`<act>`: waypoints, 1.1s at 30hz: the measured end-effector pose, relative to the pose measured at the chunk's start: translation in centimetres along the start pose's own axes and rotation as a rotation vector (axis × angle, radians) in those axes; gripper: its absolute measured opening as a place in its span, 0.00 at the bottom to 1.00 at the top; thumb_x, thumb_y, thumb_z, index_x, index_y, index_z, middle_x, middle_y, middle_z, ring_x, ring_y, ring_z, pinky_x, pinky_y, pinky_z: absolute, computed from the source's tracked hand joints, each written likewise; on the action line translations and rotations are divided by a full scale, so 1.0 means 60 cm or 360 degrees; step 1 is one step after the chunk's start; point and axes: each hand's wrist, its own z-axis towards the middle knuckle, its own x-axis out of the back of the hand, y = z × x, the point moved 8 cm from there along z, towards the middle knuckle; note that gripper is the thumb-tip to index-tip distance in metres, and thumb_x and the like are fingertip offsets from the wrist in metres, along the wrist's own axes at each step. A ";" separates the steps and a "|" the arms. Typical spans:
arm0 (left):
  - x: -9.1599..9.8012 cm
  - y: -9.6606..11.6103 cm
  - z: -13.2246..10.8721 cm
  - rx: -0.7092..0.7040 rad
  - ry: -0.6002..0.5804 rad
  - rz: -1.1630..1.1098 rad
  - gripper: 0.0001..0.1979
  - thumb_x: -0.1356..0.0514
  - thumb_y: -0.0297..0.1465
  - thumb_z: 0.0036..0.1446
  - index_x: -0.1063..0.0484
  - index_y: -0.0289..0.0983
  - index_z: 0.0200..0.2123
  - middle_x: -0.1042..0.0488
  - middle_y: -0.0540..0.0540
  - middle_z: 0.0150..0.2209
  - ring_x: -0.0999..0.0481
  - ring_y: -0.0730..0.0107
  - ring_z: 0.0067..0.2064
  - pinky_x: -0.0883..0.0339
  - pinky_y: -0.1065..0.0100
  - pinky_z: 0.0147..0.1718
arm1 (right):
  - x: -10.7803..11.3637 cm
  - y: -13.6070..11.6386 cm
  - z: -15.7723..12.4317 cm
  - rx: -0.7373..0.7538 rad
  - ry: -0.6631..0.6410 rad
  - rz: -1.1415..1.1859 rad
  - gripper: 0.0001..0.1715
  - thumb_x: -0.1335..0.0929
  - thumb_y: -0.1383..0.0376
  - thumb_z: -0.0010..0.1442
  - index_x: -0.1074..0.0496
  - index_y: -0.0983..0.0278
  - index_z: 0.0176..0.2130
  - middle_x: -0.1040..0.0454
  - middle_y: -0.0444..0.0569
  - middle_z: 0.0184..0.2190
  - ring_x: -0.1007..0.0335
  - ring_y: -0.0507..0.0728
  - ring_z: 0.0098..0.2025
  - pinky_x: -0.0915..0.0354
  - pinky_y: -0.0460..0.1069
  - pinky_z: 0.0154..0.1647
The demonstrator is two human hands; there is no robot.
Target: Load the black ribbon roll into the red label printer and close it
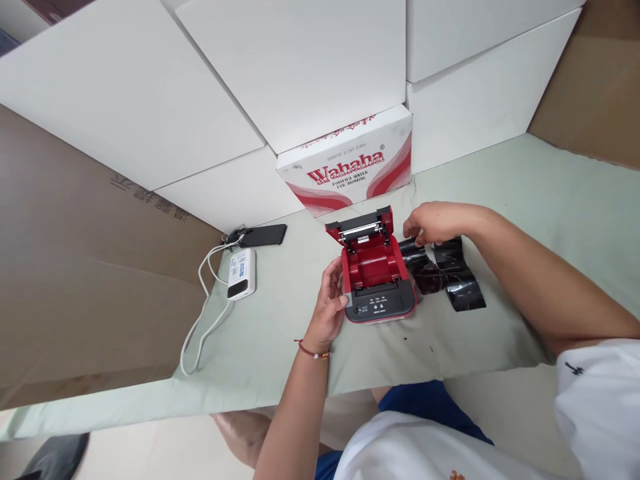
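Note:
A small red and black label printer (381,303) rests on the cloth with its lid (361,230) raised. No roll sits in its red inner bay. My left hand (331,300) grips the printer's left side, thumb at the top edge and fingers along the wall. Beside the printer's right wall, my right hand (436,222) is closed with bent fingers, just above shiny black plastic strips (465,287). Its fingertips are partly hidden, so whether it pinches a strip is unclear.
A white and red Wahaha carton (350,167) stands behind the printer, against stacked white boxes (310,60). To the left lie a white power bank (243,273) with a looped white cable (193,333) and a black phone (265,235). Brown cardboard (100,267) borders the left side.

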 end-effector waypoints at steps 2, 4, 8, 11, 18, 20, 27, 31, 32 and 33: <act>0.001 0.000 -0.001 -0.0006 0.0009 0.0003 0.42 0.26 0.49 0.52 0.33 0.50 0.68 0.37 0.44 0.74 0.42 0.46 0.77 0.49 0.47 0.76 | -0.004 0.008 -0.001 -0.0088 0.0012 -0.0075 0.26 0.26 0.70 0.61 0.19 0.63 0.59 0.14 0.52 0.44 0.19 0.60 0.39 0.33 0.53 0.43; 0.001 0.000 -0.001 -0.0017 0.0011 0.0036 0.42 0.27 0.50 0.52 0.33 0.50 0.68 0.37 0.45 0.74 0.43 0.46 0.77 0.50 0.47 0.76 | 0.002 0.024 -0.007 -0.0205 0.0065 -0.0190 0.29 0.23 0.69 0.58 0.19 0.64 0.59 0.14 0.57 0.46 0.19 0.65 0.44 0.33 0.56 0.44; 0.000 0.002 -0.001 -0.0036 0.0002 0.0075 0.42 0.27 0.52 0.52 0.33 0.50 0.68 0.37 0.45 0.74 0.42 0.46 0.77 0.47 0.47 0.76 | -0.013 0.051 -0.006 -0.0340 -0.0158 -0.0368 0.19 0.21 0.70 0.53 0.14 0.67 0.46 0.15 0.59 0.43 0.20 0.67 0.43 0.33 0.57 0.42; 0.000 0.002 0.000 -0.0035 -0.0005 0.0080 0.42 0.27 0.52 0.53 0.33 0.51 0.68 0.37 0.45 0.74 0.42 0.47 0.77 0.47 0.47 0.75 | -0.022 0.054 -0.009 -0.0324 -0.0286 -0.0391 0.13 0.23 0.72 0.54 0.14 0.66 0.41 0.16 0.56 0.39 0.22 0.64 0.40 0.34 0.56 0.42; -0.001 0.002 0.000 -0.0011 0.0000 0.0036 0.42 0.26 0.50 0.52 0.33 0.50 0.68 0.36 0.45 0.73 0.41 0.46 0.76 0.47 0.47 0.75 | 0.034 -0.012 -0.131 0.0332 -0.0201 -0.0012 0.17 0.26 0.60 0.65 0.17 0.59 0.52 0.18 0.45 0.36 0.28 0.54 0.35 0.38 0.50 0.41; 0.000 0.002 0.000 -0.0010 0.0012 0.0027 0.41 0.26 0.49 0.52 0.33 0.50 0.68 0.36 0.45 0.74 0.41 0.46 0.76 0.47 0.48 0.75 | 0.046 -0.056 -0.158 0.0555 -0.0125 0.0081 0.22 0.28 0.55 0.67 0.19 0.58 0.57 0.18 0.44 0.36 0.28 0.53 0.34 0.38 0.50 0.40; 0.000 0.003 0.000 -0.0031 0.0010 0.0047 0.42 0.27 0.50 0.52 0.33 0.48 0.68 0.35 0.43 0.72 0.40 0.46 0.75 0.46 0.48 0.74 | 0.014 -0.176 -0.086 0.0526 0.0309 -0.0001 0.20 0.31 0.62 0.68 0.19 0.61 0.56 0.16 0.52 0.49 0.22 0.61 0.47 0.36 0.51 0.41; 0.001 0.002 0.000 -0.0047 0.0004 0.0014 0.42 0.26 0.49 0.52 0.31 0.48 0.67 0.34 0.43 0.71 0.39 0.46 0.74 0.43 0.50 0.73 | -0.010 -0.181 -0.053 0.0323 0.0330 -0.0065 0.21 0.33 0.60 0.69 0.20 0.60 0.57 0.16 0.55 0.50 0.21 0.63 0.49 0.35 0.52 0.41; 0.002 0.001 0.000 -0.0048 0.0008 0.0000 0.42 0.26 0.48 0.52 0.31 0.48 0.67 0.34 0.43 0.71 0.38 0.46 0.74 0.43 0.50 0.73 | -0.012 -0.182 -0.050 0.0320 0.0336 -0.0061 0.20 0.33 0.61 0.69 0.19 0.60 0.56 0.16 0.54 0.50 0.20 0.63 0.49 0.35 0.52 0.41; 0.002 0.000 0.000 -0.0041 0.0013 -0.0014 0.42 0.26 0.48 0.52 0.32 0.48 0.68 0.33 0.43 0.71 0.37 0.46 0.74 0.43 0.50 0.72 | -0.014 -0.182 -0.048 0.0320 0.0337 -0.0063 0.19 0.33 0.62 0.69 0.19 0.60 0.55 0.16 0.54 0.49 0.20 0.63 0.48 0.36 0.52 0.41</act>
